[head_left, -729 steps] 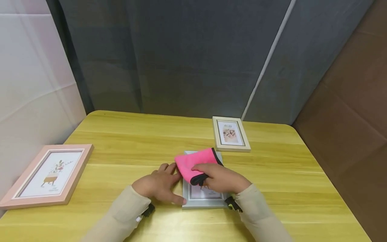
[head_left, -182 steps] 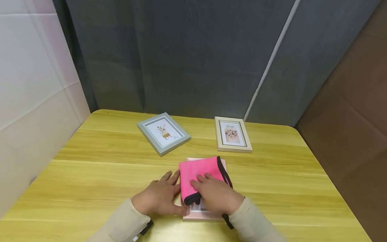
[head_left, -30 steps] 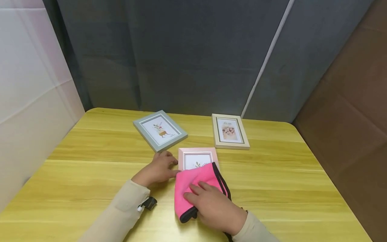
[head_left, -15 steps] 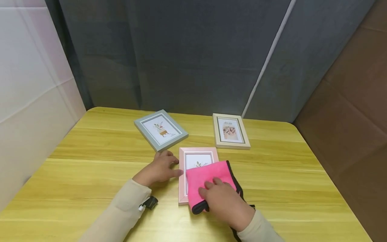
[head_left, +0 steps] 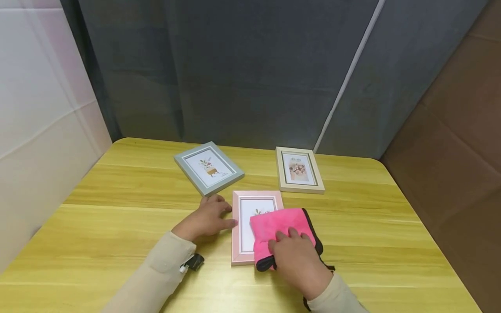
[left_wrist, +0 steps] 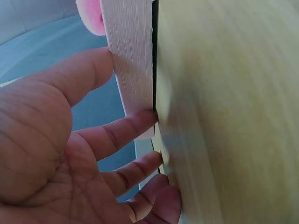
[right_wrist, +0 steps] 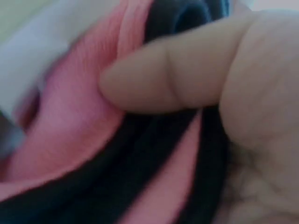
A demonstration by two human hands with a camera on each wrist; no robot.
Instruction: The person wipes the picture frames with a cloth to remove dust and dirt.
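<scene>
A pink picture frame point(head_left: 236, 234) lies face up on the table, its lower right part covered by a folded pink cloth point(head_left: 279, 220) with black edging. My right hand point(head_left: 299, 261) holds this cloth against the frame, fingers spread over its top. In the right wrist view the thumb point(right_wrist: 154, 77) presses into the folded layers. On the other side my left hand point(head_left: 205, 219) rests on the table at the frame's left edge. The left wrist view shows its thumb and a fingertip touching the frame's side wall point(left_wrist: 133, 60), the other fingers lightly bent.
A grey-blue picture frame point(head_left: 189, 170) lies turned at an angle behind my left hand, close to its fingertips. A cream picture frame point(head_left: 301, 188) lies at the back right. Dark cloth point(head_left: 242, 78) hangs behind the table point(head_left: 117, 243).
Long before, the grey-blue frame was under the cloth and the pink one at far left; they have since changed places. Within the last second the cloth slid up and right across the pink frame.
</scene>
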